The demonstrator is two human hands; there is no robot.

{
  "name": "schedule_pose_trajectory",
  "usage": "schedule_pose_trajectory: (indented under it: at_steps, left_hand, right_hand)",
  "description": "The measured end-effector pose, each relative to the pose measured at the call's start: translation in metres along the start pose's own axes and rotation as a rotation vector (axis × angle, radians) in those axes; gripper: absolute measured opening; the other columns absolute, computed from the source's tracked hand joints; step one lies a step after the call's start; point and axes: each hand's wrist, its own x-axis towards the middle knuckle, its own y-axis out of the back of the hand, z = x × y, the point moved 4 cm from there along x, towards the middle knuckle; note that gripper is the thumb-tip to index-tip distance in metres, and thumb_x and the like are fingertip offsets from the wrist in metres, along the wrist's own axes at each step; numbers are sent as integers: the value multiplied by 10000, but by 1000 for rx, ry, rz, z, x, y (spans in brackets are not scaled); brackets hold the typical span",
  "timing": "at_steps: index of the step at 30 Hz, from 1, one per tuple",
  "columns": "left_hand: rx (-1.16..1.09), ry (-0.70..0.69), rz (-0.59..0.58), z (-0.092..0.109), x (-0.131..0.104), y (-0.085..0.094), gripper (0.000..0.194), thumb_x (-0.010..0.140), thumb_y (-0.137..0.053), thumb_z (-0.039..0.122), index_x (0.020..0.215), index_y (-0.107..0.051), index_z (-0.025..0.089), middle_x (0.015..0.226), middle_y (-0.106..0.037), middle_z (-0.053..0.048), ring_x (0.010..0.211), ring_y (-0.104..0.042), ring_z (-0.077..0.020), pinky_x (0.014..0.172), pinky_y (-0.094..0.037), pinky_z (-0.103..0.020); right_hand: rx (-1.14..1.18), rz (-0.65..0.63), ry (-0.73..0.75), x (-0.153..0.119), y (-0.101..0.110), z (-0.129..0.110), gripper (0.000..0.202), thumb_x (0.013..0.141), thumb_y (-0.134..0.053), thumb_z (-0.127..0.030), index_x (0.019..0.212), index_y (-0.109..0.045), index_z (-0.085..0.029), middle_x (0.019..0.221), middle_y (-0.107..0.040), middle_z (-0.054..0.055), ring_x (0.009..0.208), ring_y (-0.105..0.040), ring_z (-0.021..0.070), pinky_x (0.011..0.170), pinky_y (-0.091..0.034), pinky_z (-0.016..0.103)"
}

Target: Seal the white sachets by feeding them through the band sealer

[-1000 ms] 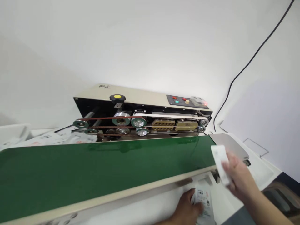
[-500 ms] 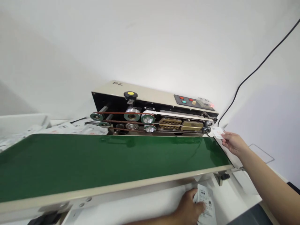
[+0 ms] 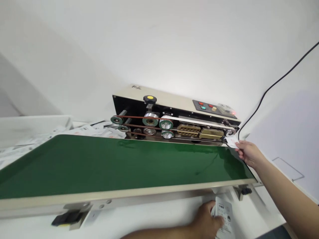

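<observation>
"What was the right hand (image 3: 249, 154) doing?"

"Its thumb and fingers pinched a small white packet (image 3: 232, 142) at the right end of the machine (image 3: 169, 99), by the rollers; whether packet and rollers touched, one could not tell."

"And the left hand (image 3: 208, 219)?"

"It was closed around printed packets (image 3: 226, 215), thumb across their front, below the near edge of the green belt (image 3: 139, 166)."

"What lay farther out?"

"The belt stretched along the machine's front. A control panel (image 3: 213, 109) sat on top, loose packets (image 3: 99, 129) lay heaped behind the belt's left part, and a black cable (image 3: 266, 91) hung at the right."
</observation>
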Motion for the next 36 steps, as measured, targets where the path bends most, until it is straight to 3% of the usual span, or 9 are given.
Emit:
schedule_pose_trajectory:
  at_steps: [8,13,15,18,20,22,26,30,36]
  left_hand:
    - [18,44,18,-5,1,2,337,586,-521,68,901,-623,130,888,-713,-60,821,-655,-235,648,-488,-285]
    - [27,28,19,-1,0,2,334,588,-515,65,900,-622,119,920,-710,-81,841,-654,-246,684,-497,-309]
    - [25,23,20,1,-2,2,335,594,-503,63,902,-625,115,933,-708,-88,855,-653,-252,694,-498,-315]
    - [-17,30,3,4,-3,1,358,586,-481,49,906,-629,108,919,-709,-90,858,-655,-254,697,-498,-315]
    - [-23,26,0,5,-3,0,357,585,-492,51,909,-632,109,900,-710,-86,844,-655,-251,692,-499,-313]
    - [-4,8,9,4,-3,1,334,606,-527,78,922,-629,110,923,-704,-90,838,-648,-240,704,-496,-312]
    - [7,-36,-12,1,-6,-1,296,668,-582,168,958,-622,125,939,-691,-71,819,-627,-199,731,-483,-295]
    - [9,-7,-63,0,-8,-4,306,693,-616,226,982,-615,126,883,-686,-61,790,-618,-200,701,-485,-295]
    - [-10,33,-78,0,-12,-6,384,680,-676,293,1020,-599,131,949,-675,-79,862,-613,-230,747,-489,-326]
  right_hand:
    - [5,-36,-2,-6,-8,6,69,817,-575,-112,869,-553,-151,529,-505,-7,342,-390,81,266,-316,111]
    - [-132,-24,51,-19,-10,-4,249,802,-619,-210,1018,-498,-183,575,-551,7,382,-444,131,321,-364,183]
    - [-311,56,160,-36,-5,-10,266,795,-621,-276,1025,-510,-202,595,-557,2,410,-466,151,366,-391,219]
    - [-645,276,485,-83,5,-13,173,814,-562,-356,930,-571,-228,623,-564,15,490,-511,191,441,-408,263]
    - [-720,322,686,-122,8,1,157,827,-546,-370,912,-568,-240,655,-571,35,534,-526,208,472,-404,281]
    - [-729,282,756,-153,7,28,133,828,-551,-357,902,-552,-246,662,-566,38,550,-528,209,515,-422,297]
    - [-692,251,498,-179,8,91,250,805,-539,-416,952,-552,-215,849,-596,58,723,-582,233,632,-486,328]
    - [-524,154,130,-179,10,142,410,727,-530,-477,998,-559,-171,910,-606,72,695,-594,222,546,-498,299]
    - [-222,149,-23,-179,7,161,620,687,-611,-437,1183,-439,-108,706,-589,19,624,-576,211,531,-462,282]
